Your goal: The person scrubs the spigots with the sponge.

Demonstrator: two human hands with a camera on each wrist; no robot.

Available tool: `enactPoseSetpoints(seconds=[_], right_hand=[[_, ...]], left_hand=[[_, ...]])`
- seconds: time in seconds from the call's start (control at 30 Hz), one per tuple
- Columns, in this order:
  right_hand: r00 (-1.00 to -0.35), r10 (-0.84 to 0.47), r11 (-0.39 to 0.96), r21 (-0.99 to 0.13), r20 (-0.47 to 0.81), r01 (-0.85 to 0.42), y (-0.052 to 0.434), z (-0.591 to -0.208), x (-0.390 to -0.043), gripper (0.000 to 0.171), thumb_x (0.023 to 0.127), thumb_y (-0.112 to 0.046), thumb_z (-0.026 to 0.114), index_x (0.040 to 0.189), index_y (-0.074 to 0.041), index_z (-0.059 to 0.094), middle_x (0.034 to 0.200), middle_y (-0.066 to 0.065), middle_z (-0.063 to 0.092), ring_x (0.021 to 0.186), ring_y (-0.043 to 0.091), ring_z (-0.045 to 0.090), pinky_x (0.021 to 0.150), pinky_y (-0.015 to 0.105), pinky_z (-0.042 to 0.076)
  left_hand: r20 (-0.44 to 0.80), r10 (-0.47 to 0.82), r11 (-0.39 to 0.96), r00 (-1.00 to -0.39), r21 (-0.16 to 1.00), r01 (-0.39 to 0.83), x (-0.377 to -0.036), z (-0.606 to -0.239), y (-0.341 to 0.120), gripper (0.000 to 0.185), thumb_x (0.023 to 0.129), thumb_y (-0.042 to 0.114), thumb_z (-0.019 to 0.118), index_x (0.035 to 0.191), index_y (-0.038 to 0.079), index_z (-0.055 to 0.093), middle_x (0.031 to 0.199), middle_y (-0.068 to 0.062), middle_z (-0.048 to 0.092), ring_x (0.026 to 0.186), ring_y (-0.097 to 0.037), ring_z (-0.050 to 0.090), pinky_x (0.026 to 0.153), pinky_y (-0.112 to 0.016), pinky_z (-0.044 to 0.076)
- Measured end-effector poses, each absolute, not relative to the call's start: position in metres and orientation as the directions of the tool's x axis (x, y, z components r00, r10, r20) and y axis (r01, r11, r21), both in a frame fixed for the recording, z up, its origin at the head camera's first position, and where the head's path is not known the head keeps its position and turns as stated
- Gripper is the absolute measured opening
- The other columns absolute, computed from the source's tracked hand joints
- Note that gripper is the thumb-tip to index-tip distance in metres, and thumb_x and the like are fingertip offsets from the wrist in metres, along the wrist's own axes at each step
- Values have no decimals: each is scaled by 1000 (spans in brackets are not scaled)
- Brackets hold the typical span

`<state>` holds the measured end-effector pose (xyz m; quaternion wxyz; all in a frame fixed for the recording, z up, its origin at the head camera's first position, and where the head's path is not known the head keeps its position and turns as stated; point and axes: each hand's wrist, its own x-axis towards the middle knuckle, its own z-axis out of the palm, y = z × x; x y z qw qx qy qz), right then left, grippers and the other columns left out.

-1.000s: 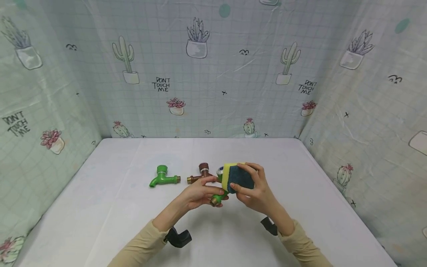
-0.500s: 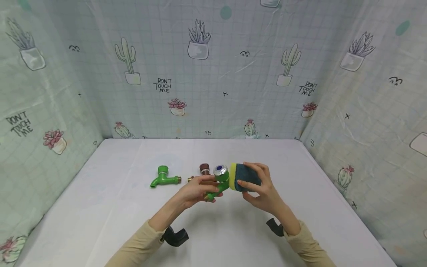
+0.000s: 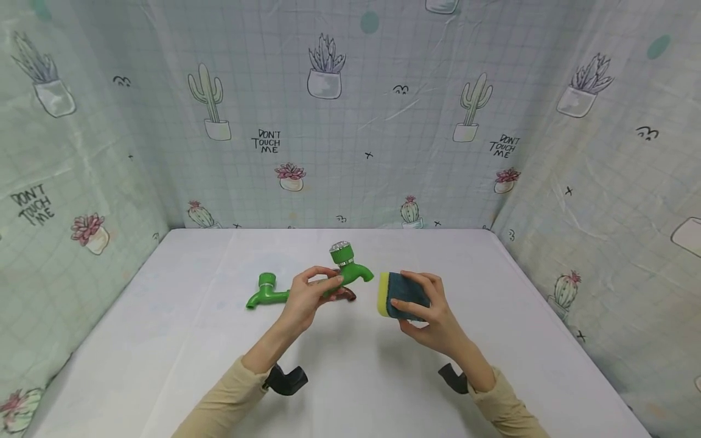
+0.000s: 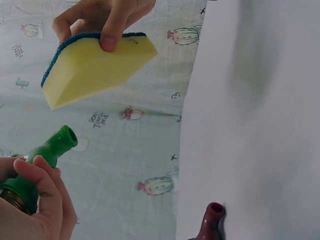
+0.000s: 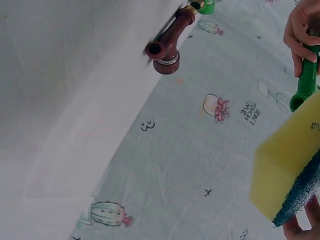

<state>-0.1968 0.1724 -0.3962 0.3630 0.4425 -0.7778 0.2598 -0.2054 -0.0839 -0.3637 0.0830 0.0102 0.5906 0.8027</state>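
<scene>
A green plastic tap [image 3: 345, 272] is being gripped in the curled fingers of the left hand [image 3: 308, 296] and held above the white table [image 3: 164, 340]. Just to its right, apart from it, a yellow-and-blue scouring sponge [image 3: 398, 295] is being pinched by the right hand [image 3: 429, 316]. A second green tap [image 3: 265, 291] and a brown tap [image 5: 167, 42] are lying on the table.

Second green tap [image 3: 266, 292] lies on white table [image 3: 181, 340], left of centre. Brown tap [image 5: 167, 42] lies just beside it, spout end open. Cactus-print curtain [image 3: 350, 121] with "DON'T TOUCH ME" lettering encloses table on three sides.
</scene>
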Motion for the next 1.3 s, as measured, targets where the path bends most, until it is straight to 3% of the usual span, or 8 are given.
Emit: enactPoseSetpoints(seconds=[0.2,0.37,0.57,0.73,0.87,1.0,1.17,1.3], right_hand=[[-349,-489,474,-93,799,-876,170,-392,-198,26,86,-35,50,105,-24,64,127,21,44,112,32,33,76,46,44],[-342,-501,467,-84,795,-880,166,-390,-199,26,86,-34,50,106,-24,64,127,21,43,112,33,33,76,47,44],[-323,-505,472,-57,800,-880,167,-391,-200,26,86,-33,49,105,-23,65,126,22,44,110,33,34,74,47,44],[-323,-509,471,-56,798,-880,168,-390,-200,26,87,-33,49,105,-24,65,126,22,44,110,32,33,75,45,44],[-328,-514,474,-56,792,-879,168,-390,-200,26,87,-33,49,105,-24,65,126,21,44,110,32,33,75,44,44],[-335,-521,477,-58,785,-877,167,-391,-201,27,87,-34,48,105,-24,65,127,20,44,110,32,33,73,46,45],[-335,-535,467,-60,776,-882,163,-393,-204,27,86,-35,48,104,-24,65,128,20,43,110,32,33,73,47,46],[-335,-553,466,-51,763,-883,161,-394,-206,27,86,-35,48,106,-26,65,129,20,43,111,33,34,75,48,46]], left_hand=[[-101,111,-276,-989,953,-129,-205,-360,-86,21,78,5,66,98,3,64,66,4,65,60,-6,61,54,-15,51],[30,-30,-251,-999,967,36,-210,-363,-85,24,74,5,70,95,-4,60,59,5,62,51,-7,57,51,-21,51],[255,-105,45,-961,967,251,-216,-370,-92,24,72,16,74,82,-2,62,54,2,56,39,-8,48,38,-20,43],[370,-112,263,-922,906,332,-217,-373,-96,25,72,22,74,70,3,57,54,-2,49,43,-8,44,39,-18,37],[267,-65,247,-962,938,244,-218,-369,-97,24,76,23,71,73,4,56,63,-2,51,54,-8,48,48,-18,43],[81,87,60,-993,994,87,-220,-366,-97,26,86,23,59,90,-2,52,88,-10,53,72,-18,63,68,-31,56],[-53,292,-93,-955,992,-84,-223,-369,-100,30,92,20,48,109,-4,43,122,-25,46,84,-28,66,78,-41,53],[-57,397,-82,-916,992,-97,-224,-373,-100,38,93,20,47,119,-6,39,123,-22,44,91,-27,64,76,-43,54]])
